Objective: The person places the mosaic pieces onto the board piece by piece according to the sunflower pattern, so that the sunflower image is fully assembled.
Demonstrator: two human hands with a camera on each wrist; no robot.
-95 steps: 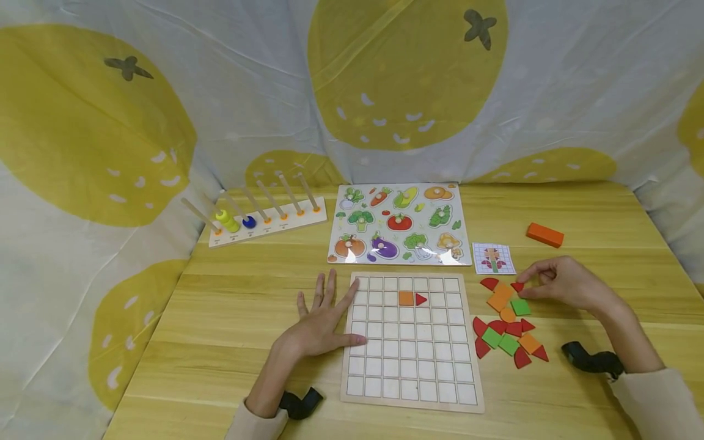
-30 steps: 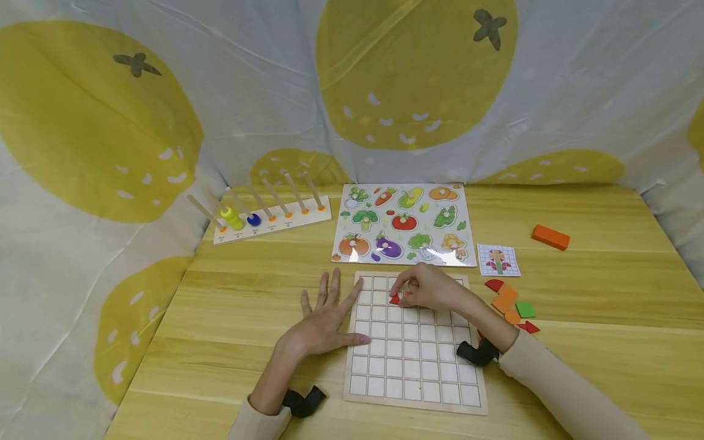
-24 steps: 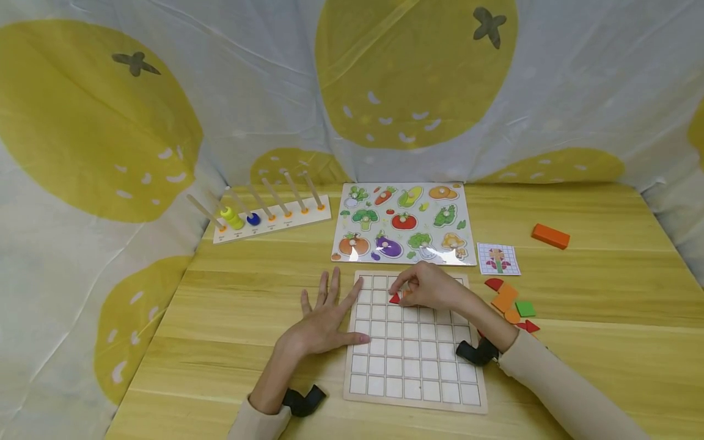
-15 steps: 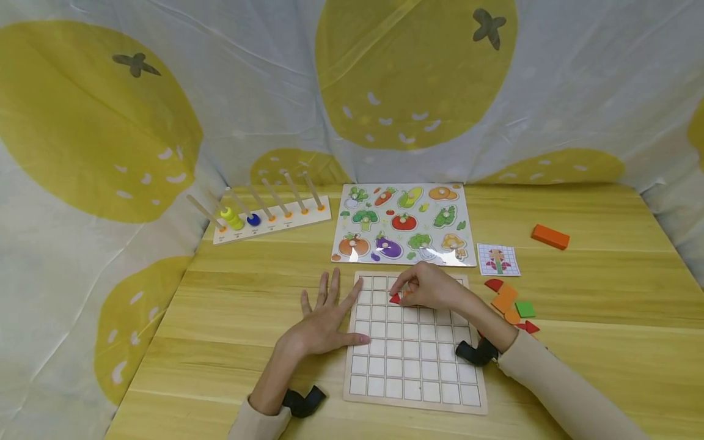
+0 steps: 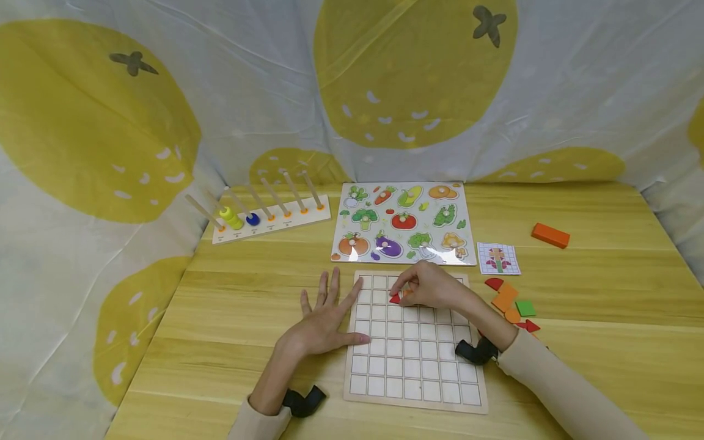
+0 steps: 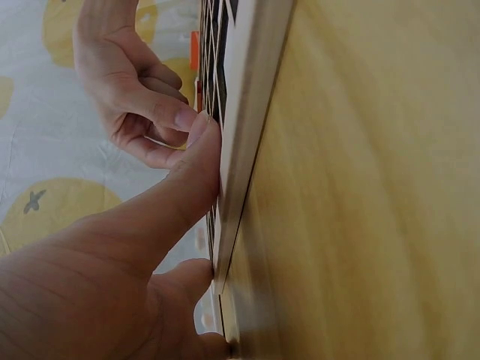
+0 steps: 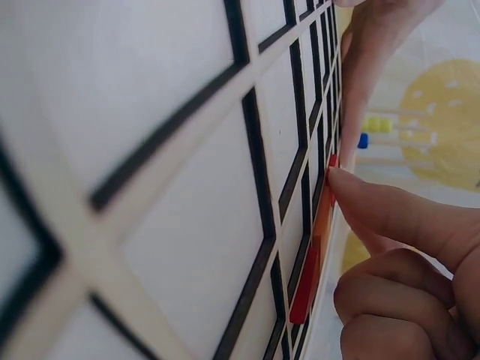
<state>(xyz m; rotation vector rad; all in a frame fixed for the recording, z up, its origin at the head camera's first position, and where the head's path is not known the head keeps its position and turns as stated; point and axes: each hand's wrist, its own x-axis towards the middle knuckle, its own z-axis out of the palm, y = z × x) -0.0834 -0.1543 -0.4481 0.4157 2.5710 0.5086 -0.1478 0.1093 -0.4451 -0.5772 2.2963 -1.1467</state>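
My left hand [image 5: 337,310] lies flat with straight, spread fingers, thumb and index finger on the left edge of the wooden grid board [image 5: 416,360]. In the left wrist view the thumb presses against the board's rim [image 6: 244,157]. My right hand [image 5: 398,292] reaches over the board's upper rows with curled fingers and pinches a red triangle [image 5: 394,299], set down in a cell of the second row. In the right wrist view a fingertip [image 7: 375,206] rests over the red piece [image 7: 305,286] on the grid [image 7: 172,195]. An orange square sits mostly hidden under that hand.
Several loose red, orange and green pieces [image 5: 509,302] lie right of the board, below a small pattern card [image 5: 497,258]. A vegetable puzzle [image 5: 402,222] lies behind the board, a peg rack with rings [image 5: 269,214] at back left, an orange block [image 5: 550,235] at far right.
My right hand came from the loose pieces to the board's second row with a red triangle, now left of the orange square. Over the last second both hands stay almost still.
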